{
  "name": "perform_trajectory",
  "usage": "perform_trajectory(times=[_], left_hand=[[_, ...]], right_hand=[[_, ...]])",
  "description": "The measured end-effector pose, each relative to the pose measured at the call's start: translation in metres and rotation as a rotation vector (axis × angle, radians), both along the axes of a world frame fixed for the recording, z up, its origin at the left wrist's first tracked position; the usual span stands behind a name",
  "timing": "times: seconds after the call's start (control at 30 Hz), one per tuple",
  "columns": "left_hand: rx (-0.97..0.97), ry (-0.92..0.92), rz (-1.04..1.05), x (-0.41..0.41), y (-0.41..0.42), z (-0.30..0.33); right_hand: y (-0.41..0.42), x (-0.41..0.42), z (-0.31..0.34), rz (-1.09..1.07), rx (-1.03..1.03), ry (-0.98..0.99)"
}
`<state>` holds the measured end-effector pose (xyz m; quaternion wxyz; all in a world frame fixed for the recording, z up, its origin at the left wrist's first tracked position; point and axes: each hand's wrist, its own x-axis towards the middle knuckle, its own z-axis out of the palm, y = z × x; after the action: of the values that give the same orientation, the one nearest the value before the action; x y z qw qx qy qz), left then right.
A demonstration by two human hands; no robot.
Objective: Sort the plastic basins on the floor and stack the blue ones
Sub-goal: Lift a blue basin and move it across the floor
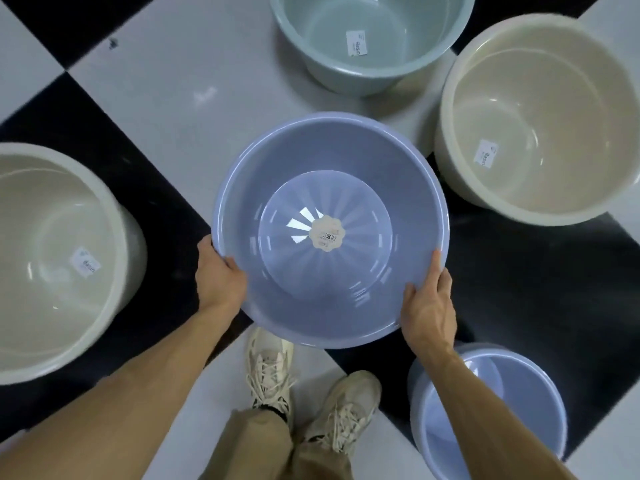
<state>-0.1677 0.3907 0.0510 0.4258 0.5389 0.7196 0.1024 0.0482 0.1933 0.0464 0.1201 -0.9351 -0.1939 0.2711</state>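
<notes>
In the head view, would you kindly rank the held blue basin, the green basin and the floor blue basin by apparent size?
1. Held blue basin, though it is nearest the camera.
2. Green basin, partly cropped.
3. Floor blue basin, partly hidden, so unsure.

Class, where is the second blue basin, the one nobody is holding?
The second blue basin sits on the floor at lower right, beneath the right forearm, beside the shoes.

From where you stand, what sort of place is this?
Probably a shop or stockroom: the cream basin, the green basin and the held blue basin carry product labels, all on a black-and-white tiled floor.
</notes>
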Motion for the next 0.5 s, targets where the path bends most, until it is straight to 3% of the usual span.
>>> perform_trajectory(times=[0.13, 0.23, 0.37, 0.5], left_hand=[[-0.174, 0.202, -0.158, 0.01, 0.029, -0.01], [-0.26, 0.339, -0.336, 0.018, 0.04, 0.001], [-0.036, 0.58, -0.788, 0.037, 0.029, 0.025], [0.106, 0.577, -1.024, 0.072, 0.005, 0.045]], right_hand=[[0.004, 0.007, -0.012, 0.067, -0.148, 0.178], [0.002, 0.01, -0.001, 0.058, -0.129, 0.23], [-0.006, 0.009, 0.028, 0.015, -0.125, 0.167], [-0.03, 0.019, 0.059, 0.005, -0.135, 0.062]])
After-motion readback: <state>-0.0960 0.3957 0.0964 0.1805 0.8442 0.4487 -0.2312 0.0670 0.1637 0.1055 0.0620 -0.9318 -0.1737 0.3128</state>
